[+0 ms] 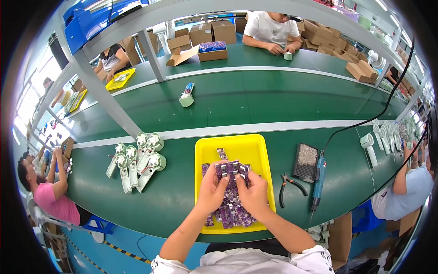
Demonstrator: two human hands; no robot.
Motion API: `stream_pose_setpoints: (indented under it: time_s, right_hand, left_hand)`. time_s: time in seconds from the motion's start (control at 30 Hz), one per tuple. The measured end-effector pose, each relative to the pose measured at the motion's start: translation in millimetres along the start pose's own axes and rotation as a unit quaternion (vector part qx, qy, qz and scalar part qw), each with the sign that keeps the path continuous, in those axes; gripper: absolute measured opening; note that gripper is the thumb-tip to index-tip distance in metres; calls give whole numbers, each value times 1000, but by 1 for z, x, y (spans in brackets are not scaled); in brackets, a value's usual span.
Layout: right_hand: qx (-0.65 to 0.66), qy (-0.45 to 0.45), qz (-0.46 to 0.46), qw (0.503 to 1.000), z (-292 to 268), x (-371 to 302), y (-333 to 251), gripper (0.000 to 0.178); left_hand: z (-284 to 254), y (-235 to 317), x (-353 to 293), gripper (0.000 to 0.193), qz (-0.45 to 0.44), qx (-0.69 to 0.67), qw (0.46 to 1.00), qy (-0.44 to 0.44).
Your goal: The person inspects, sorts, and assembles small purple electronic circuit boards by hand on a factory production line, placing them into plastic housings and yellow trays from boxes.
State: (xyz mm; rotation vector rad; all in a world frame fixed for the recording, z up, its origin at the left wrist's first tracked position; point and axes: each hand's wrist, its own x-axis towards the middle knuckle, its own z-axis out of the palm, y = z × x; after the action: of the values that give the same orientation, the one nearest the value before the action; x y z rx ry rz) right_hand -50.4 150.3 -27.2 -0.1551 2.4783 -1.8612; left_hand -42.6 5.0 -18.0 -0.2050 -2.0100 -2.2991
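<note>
Both of my hands are raised over a yellow tray (255,150) that holds a heap of small purple circuit boards (232,212). Between them is a strip of purple circuit boards (230,169) with silvery parts on it. My left hand (211,188) grips its left end, thumb on top. At the other end my right hand (252,191) pinches it in the same way. The undersides of the fingers are hidden. Another small board (221,153) lies in the tray just beyond the strip.
Pale green device housings (137,160) with wires cluster on the left. To the right lie pliers (290,188), a black box of screws (305,162) and a blue electric screwdriver (319,180). White handles (369,150) sit farther right. Beyond the rail, one housing (186,98) stands on the green belt. Co-workers sit around.
</note>
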Motion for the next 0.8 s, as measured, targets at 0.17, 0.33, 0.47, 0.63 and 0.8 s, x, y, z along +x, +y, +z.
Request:
stream_pose_setpoints:
  time_s: [0.17, 0.33, 0.47, 0.63, 0.8]
  right_hand:
    - [345, -74, 72, 933, -22, 19, -21, 20]
    - [129, -216, 45, 967, -53, 36, -3, 42]
    - [-137, 2, -158, 978, -50, 28, -7, 42]
    - [270, -227, 21, 935, -29, 37, -5, 40]
    - [251, -244, 5, 937, -33, 43, -8, 35]
  left_hand:
    - [-19, 10, 6, 38, -80, -184, 979, -30]
    - [-20, 3, 6, 43, -129, -245, 961, -28]
    - [-17, 2, 3, 40, -152, -231, 961, -10]
    - [-4, -10, 2, 39, -118, -148, 981, -33]
    - [-3, -6, 5, 41, -108, -128, 985, -40]
